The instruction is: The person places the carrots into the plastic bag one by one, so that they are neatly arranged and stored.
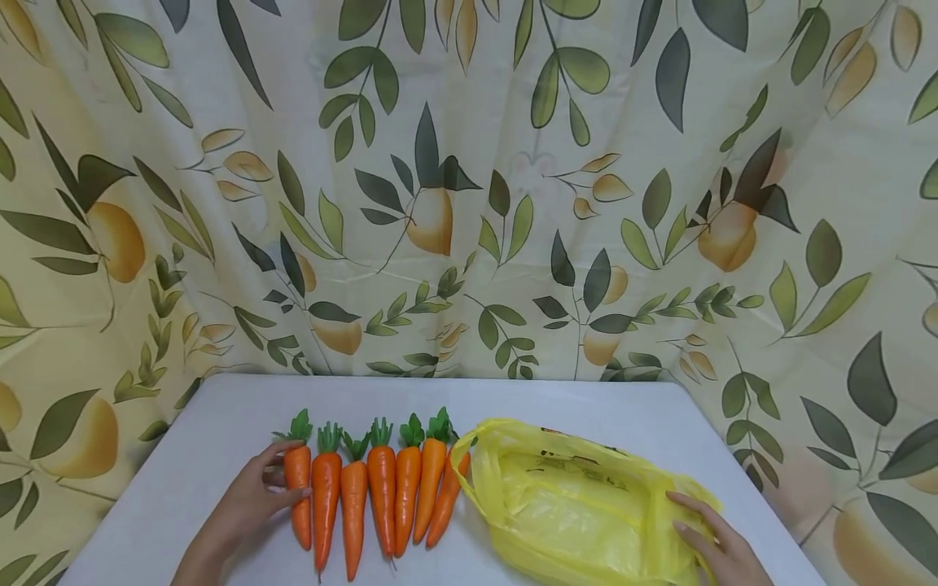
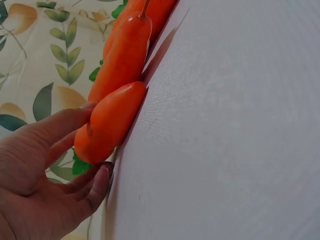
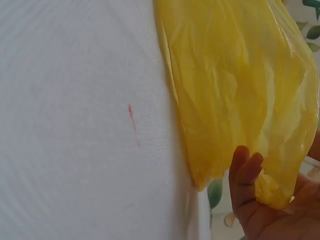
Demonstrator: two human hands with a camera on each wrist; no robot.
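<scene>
Several orange carrots with green tops lie side by side in a row on the white table. My left hand (image 1: 252, 492) is at the left end of the row, thumb and fingers on either side of the leftmost carrot (image 1: 301, 525). The left wrist view shows this carrot (image 2: 117, 117) between the thumb and fingers of my left hand (image 2: 50, 175). A yellow plastic bag (image 1: 564, 513) lies to the right, its mouth spread wide. My right hand (image 1: 721, 545) holds the bag's right end; in the right wrist view, a bag corner (image 3: 275, 192) hangs between its fingers and palm.
The white table (image 1: 293, 391) ends at a fabric backdrop (image 1: 498, 244) printed with leaves and fruit. The rightmost carrot (image 1: 447, 509) lies right beside the bag's left rim. A thin red mark (image 3: 132, 120) shows on the white surface in the right wrist view.
</scene>
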